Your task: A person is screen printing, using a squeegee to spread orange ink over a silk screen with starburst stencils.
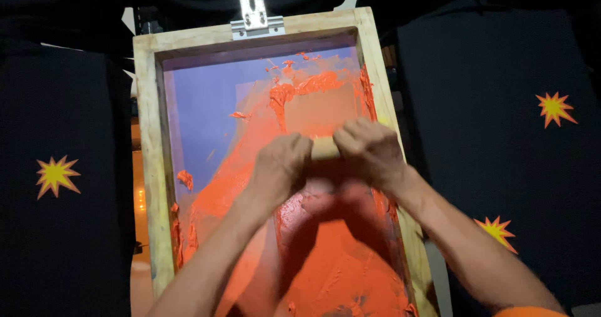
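Observation:
A wooden-framed printing screen [145,135] lies in front of me, its purple mesh smeared with thick orange ink [332,267]. Both hands grip the wooden handle of a squeegee [325,148] over the middle of the mesh. My left hand [282,163] holds the handle's left end and my right hand [369,148] holds its right end. The squeegee's blade is hidden beneath my hands. Ink ridges run along the upper right of the mesh.
A metal hinge clamp [255,16] holds the frame's far edge. Black fabric lies on both sides, printed with orange and yellow starbursts at the left [56,175], upper right [554,108] and lower right [498,230].

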